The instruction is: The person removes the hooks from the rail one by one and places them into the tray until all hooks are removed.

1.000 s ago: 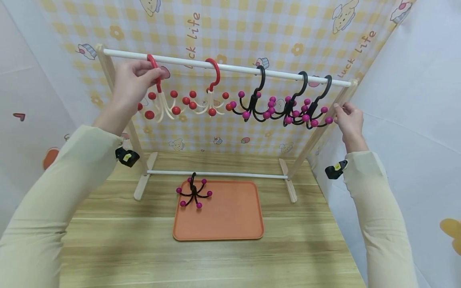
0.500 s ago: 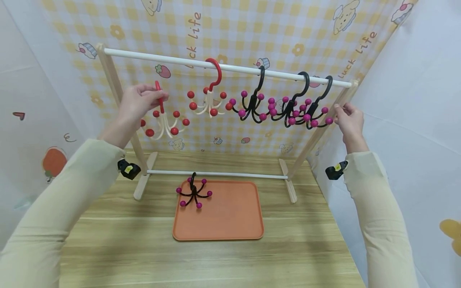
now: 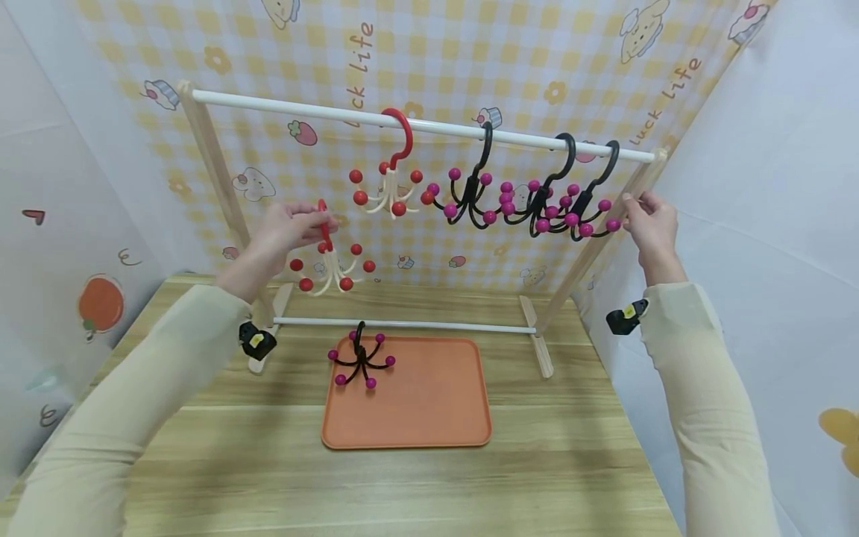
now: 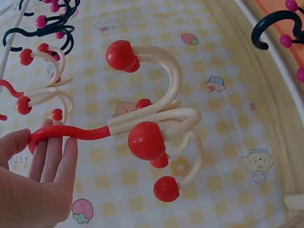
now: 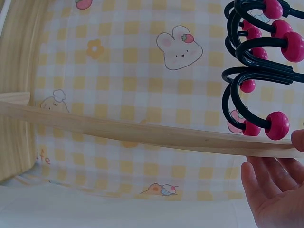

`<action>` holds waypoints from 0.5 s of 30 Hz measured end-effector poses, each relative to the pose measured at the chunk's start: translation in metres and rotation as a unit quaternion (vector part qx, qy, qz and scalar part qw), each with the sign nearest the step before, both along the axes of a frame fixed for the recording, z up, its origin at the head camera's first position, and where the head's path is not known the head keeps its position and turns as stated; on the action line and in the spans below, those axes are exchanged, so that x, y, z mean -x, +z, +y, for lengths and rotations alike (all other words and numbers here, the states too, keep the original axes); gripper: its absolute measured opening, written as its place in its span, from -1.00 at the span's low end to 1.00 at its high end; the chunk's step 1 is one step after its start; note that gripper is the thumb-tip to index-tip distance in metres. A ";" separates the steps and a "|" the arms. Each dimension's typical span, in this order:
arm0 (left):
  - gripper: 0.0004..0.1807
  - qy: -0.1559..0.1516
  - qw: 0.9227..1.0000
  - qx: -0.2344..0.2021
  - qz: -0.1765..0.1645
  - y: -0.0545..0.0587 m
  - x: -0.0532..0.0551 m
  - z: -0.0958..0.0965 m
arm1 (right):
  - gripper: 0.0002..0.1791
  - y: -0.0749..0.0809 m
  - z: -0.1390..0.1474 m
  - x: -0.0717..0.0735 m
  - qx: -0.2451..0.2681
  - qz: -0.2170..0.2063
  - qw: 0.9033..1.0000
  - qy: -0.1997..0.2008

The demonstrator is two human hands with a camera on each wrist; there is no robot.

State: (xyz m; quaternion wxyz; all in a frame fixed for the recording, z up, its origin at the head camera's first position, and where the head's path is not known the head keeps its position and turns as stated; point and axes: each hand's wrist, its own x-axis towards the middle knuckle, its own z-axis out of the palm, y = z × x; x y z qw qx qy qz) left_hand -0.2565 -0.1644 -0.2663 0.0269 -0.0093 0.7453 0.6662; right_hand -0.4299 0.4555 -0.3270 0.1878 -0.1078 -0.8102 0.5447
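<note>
My left hand [image 3: 288,231] pinches the red hook of a red-and-cream claw hanger [image 3: 332,270], which hangs off the rail in mid-air. In the left wrist view the same hanger's cream arms [image 4: 166,114] end in red balls, with thumb and fingers at the hook's curved end. My right hand [image 3: 652,224] grips the right wooden post [image 3: 590,231] of the rack between thumb and fingers. On the white top rail [image 3: 302,112] hang another red-and-cream hanger [image 3: 392,192] and three black hangers [image 3: 472,190] with magenta balls.
An orange tray [image 3: 429,403] lies on the wooden table [image 3: 268,462] below the rack. A black hanger [image 3: 362,358] with magenta balls rests on the tray's back left corner. The white lower bar [image 3: 416,324] runs just behind the tray, and a checked cloth hangs behind.
My left hand has lifted the red-and-cream hanger off the top rail and brought it down and to the right. My right hand stays at the post.
</note>
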 end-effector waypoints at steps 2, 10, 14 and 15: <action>-0.70 -0.010 1.000 -0.009 -0.004 -0.005 0.000 0.003 | -0.31 -0.004 0.006 0.007 -0.004 0.002 1.000 -0.003; -0.70 -0.047 0.998 -0.030 -0.027 -0.020 0.001 0.018 | -0.32 0.048 -0.064 -0.069 0.006 -0.029 1.000 -0.005; -0.72 -0.066 0.997 -0.026 -0.036 -0.026 0.001 0.027 | -0.35 0.091 -0.125 -0.130 -0.015 -0.052 0.998 -0.011; -0.73 -0.073 0.996 -0.023 -0.035 -0.027 0.001 0.030 | -0.35 0.090 -0.124 -0.129 -0.012 -0.050 0.999 -0.009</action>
